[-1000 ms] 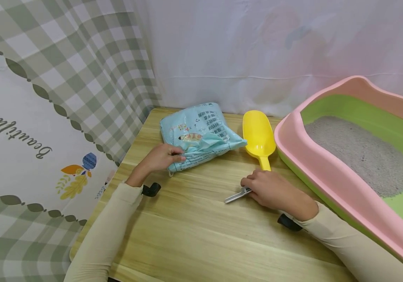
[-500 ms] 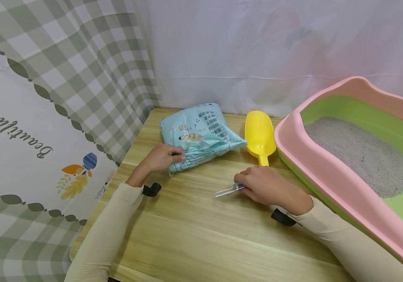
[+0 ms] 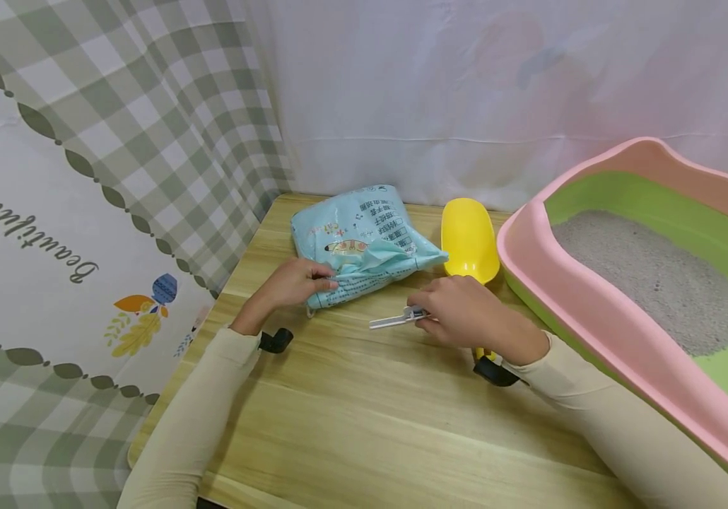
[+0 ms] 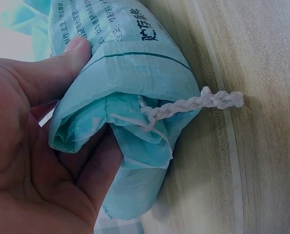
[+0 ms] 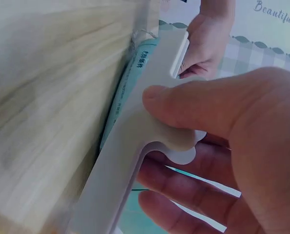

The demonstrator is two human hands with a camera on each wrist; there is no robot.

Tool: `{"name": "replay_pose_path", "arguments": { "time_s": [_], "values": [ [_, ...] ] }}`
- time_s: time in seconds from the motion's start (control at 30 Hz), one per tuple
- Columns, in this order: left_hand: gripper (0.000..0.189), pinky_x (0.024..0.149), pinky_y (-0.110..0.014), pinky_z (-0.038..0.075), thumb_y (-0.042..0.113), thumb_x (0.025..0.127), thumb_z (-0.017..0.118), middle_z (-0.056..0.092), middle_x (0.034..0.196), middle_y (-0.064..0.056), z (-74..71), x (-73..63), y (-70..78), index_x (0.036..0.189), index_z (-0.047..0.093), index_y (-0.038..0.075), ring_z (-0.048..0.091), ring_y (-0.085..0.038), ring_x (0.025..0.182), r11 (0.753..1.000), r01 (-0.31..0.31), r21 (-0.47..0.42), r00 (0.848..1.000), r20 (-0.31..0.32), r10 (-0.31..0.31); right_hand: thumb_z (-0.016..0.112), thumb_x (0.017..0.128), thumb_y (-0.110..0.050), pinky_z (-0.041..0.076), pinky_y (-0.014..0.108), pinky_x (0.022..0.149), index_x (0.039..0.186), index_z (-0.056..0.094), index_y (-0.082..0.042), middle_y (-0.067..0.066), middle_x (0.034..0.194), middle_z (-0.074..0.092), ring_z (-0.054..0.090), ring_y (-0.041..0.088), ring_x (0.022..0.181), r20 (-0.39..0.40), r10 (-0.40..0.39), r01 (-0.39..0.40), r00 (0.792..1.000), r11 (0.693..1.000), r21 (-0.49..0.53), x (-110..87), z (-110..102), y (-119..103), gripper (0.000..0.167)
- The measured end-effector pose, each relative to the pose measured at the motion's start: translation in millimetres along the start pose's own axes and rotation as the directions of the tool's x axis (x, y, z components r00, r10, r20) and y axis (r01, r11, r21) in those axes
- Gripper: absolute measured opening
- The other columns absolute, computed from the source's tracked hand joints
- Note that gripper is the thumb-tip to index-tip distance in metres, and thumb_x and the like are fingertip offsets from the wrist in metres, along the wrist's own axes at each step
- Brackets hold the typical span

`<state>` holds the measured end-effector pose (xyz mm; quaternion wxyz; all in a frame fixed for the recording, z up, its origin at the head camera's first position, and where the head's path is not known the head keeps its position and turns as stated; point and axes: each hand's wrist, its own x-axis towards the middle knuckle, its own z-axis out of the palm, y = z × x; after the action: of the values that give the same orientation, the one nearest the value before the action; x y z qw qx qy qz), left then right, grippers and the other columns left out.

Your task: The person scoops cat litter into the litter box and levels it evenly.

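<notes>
A light blue plastic bag [image 3: 354, 223] with printed text lies on its side on the table. My left hand [image 3: 292, 284] grips the left end of its folded-over mouth, thumb on top and fingers tucked under the fold. In the left wrist view, a braided white string [image 4: 198, 103] sticks out of the rolled opening. My right hand [image 3: 468, 311] pinches a white bag clip [image 5: 130, 117] by its tabs, thumb on one side and fingers on the other. The clip's long bar points left, just in front of the bag.
A yellow scoop [image 3: 468, 237] lies behind my right hand, which covers part of its handle. To the right stands a pink-rimmed green litter box [image 3: 548, 261] with grey litter [image 3: 650, 276] inside. Curtains [image 3: 402, 85] close off the back and left of the wooden table [image 3: 351, 417].
My right hand has moved left and away from me with the bag clip, nearer the bag, and now covers more of the scoop's handle. My left hand keeps its grip on the bag.
</notes>
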<state>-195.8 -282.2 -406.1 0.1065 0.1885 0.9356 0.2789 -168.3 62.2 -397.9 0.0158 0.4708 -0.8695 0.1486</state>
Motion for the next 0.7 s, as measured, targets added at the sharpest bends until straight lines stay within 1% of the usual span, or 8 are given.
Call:
{"name": "replay_pose_path", "arguments": {
  "time_s": [0.1, 0.17, 0.3, 0.4, 0.53, 0.7],
  "values": [
    [0.033, 0.065, -0.034, 0.029, 0.015, 0.107, 0.072, 0.031, 0.065, 0.009, 0.5, 0.6, -1.2, 0.076, 0.062, 0.014, 0.031, -0.013, 0.063, 1.0, 0.003, 0.002, 1.0, -0.002, -0.003, 0.085, 0.094, -0.015, 0.056, 0.037, 0.066, 0.101, 0.077, -0.013, -0.004, 0.085, 0.072, 0.062, 0.016, 0.072, 0.004, 0.009, -0.009, 1.0, 1.0, 0.002, 6.0, -2.8, 3.3, 0.011],
    [0.03, 0.065, -0.034, 0.03, 0.016, 0.107, 0.073, 0.032, 0.065, 0.009, 0.8, 1.1, -1.9, 0.078, 0.066, 0.015, 0.032, -0.012, 0.063, 1.0, 0.006, 0.002, 1.0, -0.004, -0.006, 0.084, 0.094, -0.015, 0.055, 0.038, 0.064, 0.1, 0.076, -0.012, -0.004, 0.083, 0.069, 0.06, 0.016, 0.07, 0.004, 0.019, -0.019, 1.0, 1.0, 0.0, 9.6, -4.4, 5.8, 0.01],
    [0.023, 0.067, -0.034, 0.032, 0.016, 0.107, 0.073, 0.035, 0.065, 0.009, 0.9, 1.9, -1.6, 0.084, 0.072, 0.014, 0.035, -0.013, 0.065, 1.0, 0.015, 0.003, 1.0, -0.006, -0.015, 0.083, 0.095, -0.014, 0.048, 0.037, 0.059, 0.095, 0.074, -0.013, -0.004, 0.078, 0.062, 0.053, 0.017, 0.065, -0.01, 0.038, -0.038, 0.999, 0.999, -0.003, 17.0, -8.8, 10.1, 0.009],
    [0.021, 0.067, -0.034, 0.033, 0.016, 0.107, 0.074, 0.036, 0.066, 0.008, 0.5, 1.6, -0.7, 0.086, 0.074, 0.013, 0.037, -0.013, 0.065, 1.0, 0.017, 0.002, 1.0, -0.004, -0.017, 0.08, 0.094, -0.013, 0.044, 0.036, 0.056, 0.092, 0.073, -0.013, -0.004, 0.075, 0.061, 0.05, 0.017, 0.062, -0.043, 0.039, -0.04, 0.998, 0.999, -0.026, 23.7, -12.5, 12.3, 0.008],
    [0.024, 0.066, -0.035, 0.031, 0.015, 0.107, 0.073, 0.034, 0.066, 0.008, 0.5, 1.1, -0.6, 0.083, 0.072, 0.013, 0.035, -0.013, 0.064, 1.0, 0.017, -0.001, 1.0, -0.001, -0.017, 0.077, 0.093, -0.01, 0.042, 0.036, 0.051, 0.089, 0.072, -0.012, -0.002, 0.071, 0.061, 0.05, 0.018, 0.058, -0.096, 0.019, -0.029, 0.995, 0.994, -0.107, 32.9, -17.8, 11.5, 0.006],
    [0.027, 0.065, -0.035, 0.03, 0.016, 0.108, 0.073, 0.032, 0.065, 0.009, 1.6, 1.3, -1.7, 0.081, 0.069, 0.014, 0.032, -0.013, 0.063, 1.0, 0.013, -0.001, 1.0, -0.006, -0.013, 0.08, 0.095, -0.015, 0.046, 0.036, 0.05, 0.094, 0.076, -0.01, 0.002, 0.073, 0.067, 0.052, 0.02, 0.057, -0.14, -0.001, -0.031, 0.99, 0.974, -0.222, 43.1, -22.2, 6.1, 0.007]
  ]
}}
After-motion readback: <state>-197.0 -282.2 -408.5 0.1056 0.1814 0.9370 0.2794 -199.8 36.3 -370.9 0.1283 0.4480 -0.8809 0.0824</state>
